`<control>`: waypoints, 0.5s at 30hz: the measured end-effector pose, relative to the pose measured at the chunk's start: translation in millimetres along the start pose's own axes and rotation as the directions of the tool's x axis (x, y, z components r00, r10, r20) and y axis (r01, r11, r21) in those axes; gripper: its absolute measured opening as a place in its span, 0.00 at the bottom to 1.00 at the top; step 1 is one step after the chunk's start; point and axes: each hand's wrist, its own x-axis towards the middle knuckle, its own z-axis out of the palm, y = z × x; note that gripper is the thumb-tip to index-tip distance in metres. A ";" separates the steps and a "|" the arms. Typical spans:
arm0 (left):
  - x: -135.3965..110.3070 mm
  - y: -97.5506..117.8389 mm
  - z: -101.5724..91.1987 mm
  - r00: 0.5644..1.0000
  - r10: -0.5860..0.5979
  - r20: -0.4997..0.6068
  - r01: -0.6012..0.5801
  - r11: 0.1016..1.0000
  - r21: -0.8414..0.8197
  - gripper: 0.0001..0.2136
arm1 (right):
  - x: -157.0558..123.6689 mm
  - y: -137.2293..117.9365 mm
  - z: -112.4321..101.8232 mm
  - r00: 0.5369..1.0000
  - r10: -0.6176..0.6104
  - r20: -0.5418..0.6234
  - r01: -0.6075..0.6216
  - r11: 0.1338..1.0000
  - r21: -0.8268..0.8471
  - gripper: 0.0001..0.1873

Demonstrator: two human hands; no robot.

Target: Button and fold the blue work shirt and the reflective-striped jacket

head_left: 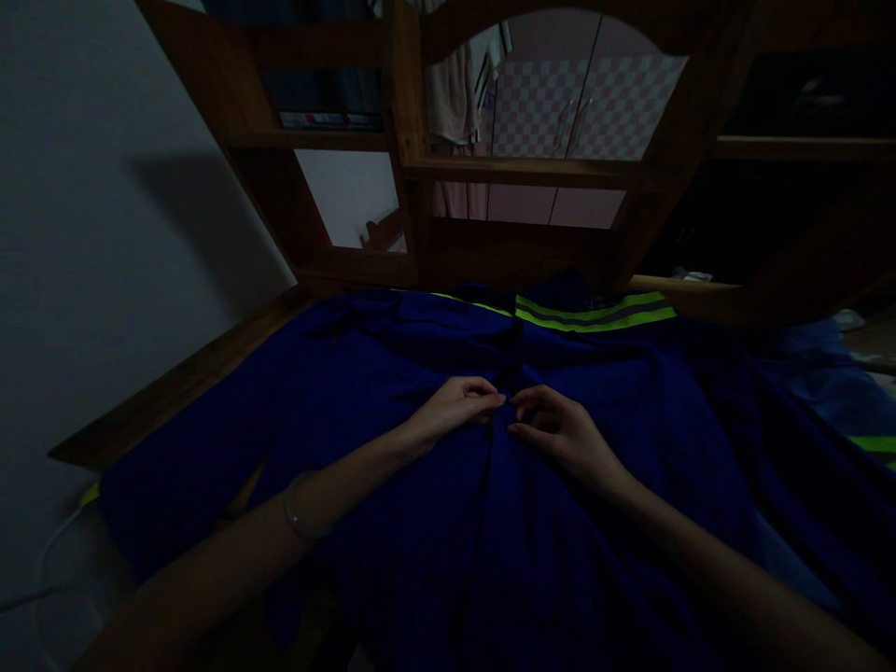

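Note:
A dark blue jacket (413, 523) lies spread out in front of me, its collar end away from me and its sleeves out to both sides. Yellow-green and grey reflective bands (595, 314) cross its far part. My left hand (458, 408) pinches the front edge of the jacket near the middle, thumb against fingers. Close beside it, my right hand (553, 425) is at the same edge with curled fingers, a gap showing between thumb and index finger. Any button at the fingertips is too dark to make out. A clear bracelet (301, 506) circles my left wrist.
A wooden frame with shelves (518, 173) stands behind the jacket. Through it show a checkered cabinet (539, 107) and hanging clothes (452, 98). On the left is a pale wall (105, 233), with a white cable (49, 551) below. More blue clothing (819, 364) lies at right.

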 end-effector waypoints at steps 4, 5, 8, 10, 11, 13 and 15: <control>1.2 -1.2 -0.1 1.000 -0.016 -0.013 0.016 1.000 -0.021 0.11 | -0.9 -2.8 0.2 1.000 -0.017 0.020 0.017 1.000 -0.009 0.19; 1.2 -0.7 0.2 1.000 -0.023 -0.018 0.023 0.999 -0.036 0.10 | -1.0 -3.4 0.2 1.000 -0.018 0.025 0.018 1.000 -0.009 0.19; 0.7 1.7 1.4 0.998 -0.058 -0.035 0.054 0.994 -0.094 0.08 | -1.0 -3.9 0.2 0.999 -0.015 0.038 0.015 1.000 0.005 0.20; 0.2 2.9 2.2 0.995 -0.079 -0.054 0.073 0.991 -0.114 0.08 | -0.8 -3.2 0.2 0.999 -0.009 0.038 0.008 1.000 0.020 0.20; -0.1 3.3 2.4 0.995 -0.085 -0.061 0.077 0.990 -0.119 0.07 | -0.7 -2.8 0.2 0.999 -0.006 0.036 0.006 1.000 0.025 0.20; -0.4 3.5 2.6 0.994 -0.089 -0.069 0.080 0.989 -0.128 0.07 | -0.8 -2.2 0.2 0.999 -0.003 0.034 0.002 1.000 0.032 0.20; -0.4 3.1 2.4 0.994 -0.085 -0.068 0.075 0.988 -0.135 0.06 | -1.1 -2.3 0.2 0.999 -0.004 0.035 0.003 1.000 0.029 0.20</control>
